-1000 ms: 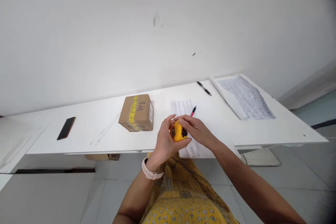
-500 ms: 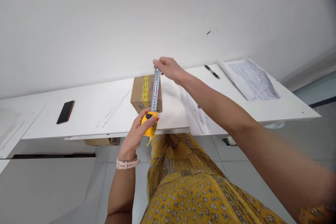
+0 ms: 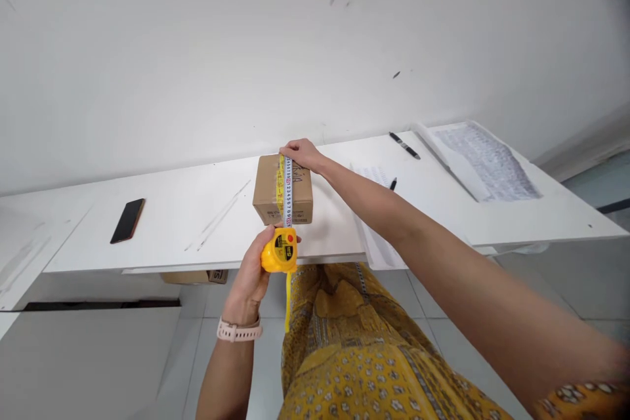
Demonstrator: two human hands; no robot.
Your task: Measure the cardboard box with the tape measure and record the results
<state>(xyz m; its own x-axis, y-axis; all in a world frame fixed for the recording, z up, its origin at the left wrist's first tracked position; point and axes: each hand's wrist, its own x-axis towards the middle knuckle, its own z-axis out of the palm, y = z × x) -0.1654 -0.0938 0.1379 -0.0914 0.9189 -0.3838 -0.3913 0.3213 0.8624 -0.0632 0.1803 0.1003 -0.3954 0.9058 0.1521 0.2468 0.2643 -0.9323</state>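
A small brown cardboard box [image 3: 268,187] with a strip of yellow printed tape across its top stands on the white shelf table. My left hand [image 3: 251,269] is closed around a yellow tape measure [image 3: 279,251] just in front of the box, over the table's front edge. From its case the white metal blade [image 3: 288,193] runs straight back over the box top, beside the yellow tape. At the box's far edge, my right hand [image 3: 302,154] pinches the blade's end and rests on the box top. A yellow strap hangs from the case.
On the white table [image 3: 162,223] a dark phone [image 3: 128,220] lies to the left. Printed sheets [image 3: 374,236] with a dark pen on them lie right of the box. Further right are another pen [image 3: 404,145] and a paper packet [image 3: 485,157]. The wall [image 3: 221,46] rises behind.
My right hand has come down onto the box's far edge with the blade's end. The blade now lies along the box top, and the case has turned its labelled face up.
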